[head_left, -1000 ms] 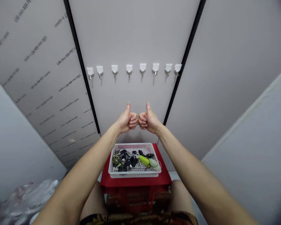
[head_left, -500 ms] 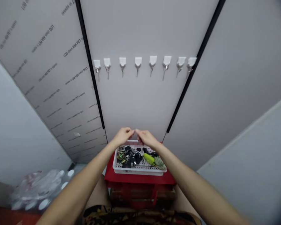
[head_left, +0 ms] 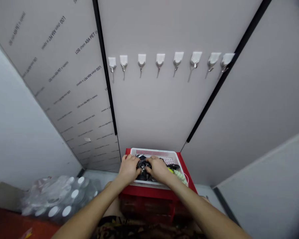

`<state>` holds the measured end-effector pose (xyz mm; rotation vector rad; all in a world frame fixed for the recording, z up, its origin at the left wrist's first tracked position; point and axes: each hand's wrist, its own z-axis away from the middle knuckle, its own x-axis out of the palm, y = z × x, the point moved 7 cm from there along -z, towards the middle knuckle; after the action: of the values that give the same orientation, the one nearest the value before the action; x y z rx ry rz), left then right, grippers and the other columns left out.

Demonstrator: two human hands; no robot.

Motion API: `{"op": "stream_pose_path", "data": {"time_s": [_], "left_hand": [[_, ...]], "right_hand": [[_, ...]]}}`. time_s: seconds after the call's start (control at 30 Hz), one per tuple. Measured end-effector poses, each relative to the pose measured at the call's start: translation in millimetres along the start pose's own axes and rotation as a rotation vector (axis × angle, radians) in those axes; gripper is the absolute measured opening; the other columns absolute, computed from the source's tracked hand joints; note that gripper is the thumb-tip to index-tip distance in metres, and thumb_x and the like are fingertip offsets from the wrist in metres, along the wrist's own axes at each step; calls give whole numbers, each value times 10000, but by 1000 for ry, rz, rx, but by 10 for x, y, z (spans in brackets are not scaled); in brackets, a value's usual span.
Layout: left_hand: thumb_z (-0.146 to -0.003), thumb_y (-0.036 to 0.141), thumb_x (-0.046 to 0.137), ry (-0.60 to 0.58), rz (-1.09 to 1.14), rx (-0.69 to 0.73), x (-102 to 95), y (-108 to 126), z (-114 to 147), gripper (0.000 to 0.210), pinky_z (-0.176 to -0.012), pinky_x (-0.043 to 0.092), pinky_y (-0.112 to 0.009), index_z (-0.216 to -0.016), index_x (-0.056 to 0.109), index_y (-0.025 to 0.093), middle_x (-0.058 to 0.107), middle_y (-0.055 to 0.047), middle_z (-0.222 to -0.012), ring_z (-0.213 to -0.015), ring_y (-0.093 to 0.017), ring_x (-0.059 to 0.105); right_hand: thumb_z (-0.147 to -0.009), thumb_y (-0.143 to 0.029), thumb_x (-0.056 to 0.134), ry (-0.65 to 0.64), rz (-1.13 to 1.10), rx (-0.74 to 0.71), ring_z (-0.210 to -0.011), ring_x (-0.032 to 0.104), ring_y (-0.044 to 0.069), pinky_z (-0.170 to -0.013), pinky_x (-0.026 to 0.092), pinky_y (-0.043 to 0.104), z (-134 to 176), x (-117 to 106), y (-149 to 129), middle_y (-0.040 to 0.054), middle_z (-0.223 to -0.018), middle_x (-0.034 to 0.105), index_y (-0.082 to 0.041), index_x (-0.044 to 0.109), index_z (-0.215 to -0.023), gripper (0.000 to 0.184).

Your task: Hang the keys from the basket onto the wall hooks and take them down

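Note:
A white plastic basket [head_left: 153, 153] with slotted sides holds a heap of keys and dark key fobs [head_left: 143, 166], with chains and rings among them. My left hand [head_left: 129, 168] reaches over the basket's left side, its fingers and thumb curled onto the heap. Facing it from the right, my right hand [head_left: 158, 168] has its fingers and thumb curled on the same keys. Which pieces each hand grips is partly hidden. By my right wrist lie a yellow-green item [head_left: 170, 170] and a pale green checked item [head_left: 180, 176].
The basket stands on a red surface [head_left: 189, 176] against a grey panel. Several white adhesive hooks [head_left: 160, 60] line the panel above. Plastic-wrapped bottles with white caps [head_left: 67, 210] sit at the lower left. Black strips [head_left: 107, 76] edge the panel.
Both hands have come down from above the basket's far rim into the keys and moved apart; earlier their fingertips nearly met. The view has shifted, so the hooks appear higher and farther right.

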<state>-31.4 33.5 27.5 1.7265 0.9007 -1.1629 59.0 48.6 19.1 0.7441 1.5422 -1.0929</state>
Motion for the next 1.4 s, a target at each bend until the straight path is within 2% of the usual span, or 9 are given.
{"op": "stream_pose_path", "data": {"time_s": [0.23, 0.33, 0.47, 0.67, 0.77, 0.9, 1.07, 1.23, 1.4], "left_hand": [[-637, 245, 435, 18, -27, 4, 34, 47, -82, 180, -776, 232, -333, -792, 505, 187, 537, -36, -824, -824, -176, 418], [-642, 254, 434, 11, 9, 9, 50, 38, -65, 177, -766, 248, -310, -795, 503, 196, 529, -26, -823, -830, -168, 415], [-673, 235, 386, 94, 8, -71, -19, -34, -75, 268, -767, 256, -299, -928, 453, 185, 484, -48, -962, -899, -174, 386], [-694, 169, 319, -11, -61, -87, 27, -25, -183, 243, -741, 266, -362, -855, 500, 155, 557, -85, -839, -847, -207, 441], [-657, 136, 356, -3, -13, -109, 34, -42, -200, 229, -722, 289, -355, -816, 521, 152, 563, -90, -843, -850, -211, 453], [-609, 104, 403, 46, 279, -222, 41, -178, -236, 234, -725, 322, -321, -795, 535, 158, 581, -59, -814, -804, -175, 489], [-607, 111, 422, 170, 990, -401, -32, -307, -295, 150, -638, 384, -225, -732, 504, 125, 584, -25, -687, -640, -98, 523], [-543, 167, 529, 211, 1507, -372, -248, -99, -354, 174, -541, 378, -187, -701, 465, 131, 555, 25, -574, -500, -59, 500], [-498, 167, 567, 209, 1621, -304, -382, 219, -497, 198, -491, 349, -160, -647, 441, 134, 519, 57, -500, -458, -42, 474]], "right_hand": [[-609, -244, 453, 100, -103, 53, -751, 462, 154, -675, 320, 223, 56, -62, 104, 62, -761, 549, -145, 546, -716, 173], [-591, -217, 447, 84, -131, 71, -706, 466, 147, -647, 323, 219, 60, -66, 135, 42, -693, 564, -155, 545, -655, 133], [-610, -153, 374, 21, -151, 26, -669, 485, 129, -646, 328, 213, 55, -60, 103, 34, -670, 585, -161, 560, -617, 186], [-640, -170, 353, 68, -163, 85, -809, 501, 153, -708, 335, 227, -20, -129, 134, 74, -888, 572, -145, 529, -905, 319], [-653, -172, 353, 26, -149, 107, -878, 483, 169, -750, 325, 249, -96, -71, 144, 96, -957, 545, -132, 500, -967, 350], [-677, -159, 330, -5, -286, 76, -857, 496, 151, -749, 339, 252, -195, -20, 96, 68, -926, 564, -158, 533, -898, 300], [-682, -199, 349, 186, -717, 19, -776, 516, 128, -726, 373, 262, -264, -283, 8, 56, -845, 576, -145, 512, -824, 223], [-638, -245, 431, 323, -1194, 6, -614, 532, 113, -603, 421, 255, -241, -627, -33, 9, -679, 566, -162, 404, -799, 184], [-591, -260, 495, 476, -1269, 63, -481, 485, 90, -499, 403, 228, -94, -910, 96, -48, -539, 515, -170, 378, -811, 265]]}}
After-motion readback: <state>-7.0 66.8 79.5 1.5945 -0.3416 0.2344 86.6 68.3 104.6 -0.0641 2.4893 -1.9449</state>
